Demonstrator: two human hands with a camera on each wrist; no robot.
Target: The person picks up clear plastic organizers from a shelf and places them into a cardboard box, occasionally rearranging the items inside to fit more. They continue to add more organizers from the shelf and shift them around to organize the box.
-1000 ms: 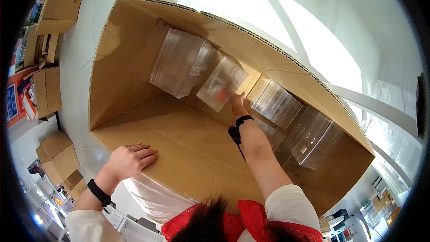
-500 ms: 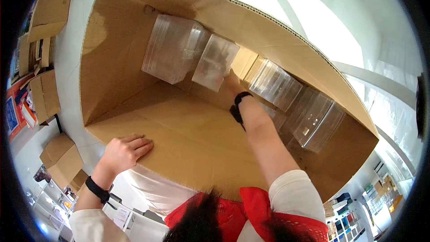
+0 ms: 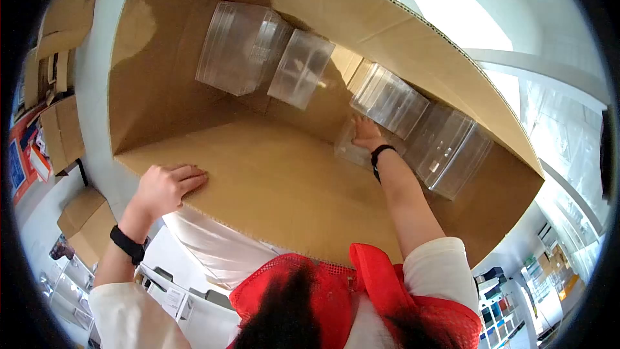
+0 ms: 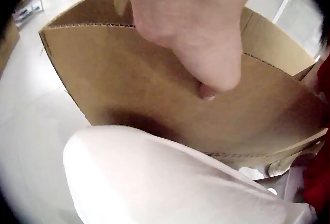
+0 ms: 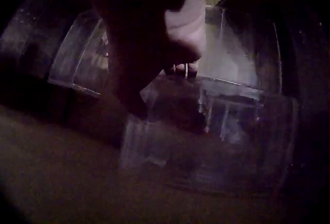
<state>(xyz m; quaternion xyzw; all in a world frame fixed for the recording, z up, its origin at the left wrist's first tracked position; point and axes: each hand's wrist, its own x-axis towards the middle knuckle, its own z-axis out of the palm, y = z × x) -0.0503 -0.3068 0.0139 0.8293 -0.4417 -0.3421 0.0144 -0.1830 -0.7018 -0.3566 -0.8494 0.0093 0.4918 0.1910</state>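
Inside a large cardboard box (image 3: 258,155), my right hand (image 3: 367,133) reaches down to a low clear plastic box (image 3: 349,150). In the dark right wrist view, its thumb and fingers overlap the top edge of that clear box (image 5: 206,146); I cannot tell whether they grip it. My left hand (image 3: 164,189) holds the near rim of the cardboard box. The left wrist view shows the thumb (image 4: 208,91) against the outer wall, the other fingers hidden behind it.
Toward the left inside stand a large clear box (image 3: 236,48) and a smaller clear box (image 3: 301,70). Further clear boxes stand at right, one tall (image 3: 389,100) and another (image 3: 449,148) beside the right wall. Other cardboard cartons (image 3: 62,130) lie on the floor at far left.
My right hand has let go of the smaller clear box, which stands beside the large one, and has moved right and nearer to the low clear box. My left hand stays on the rim.
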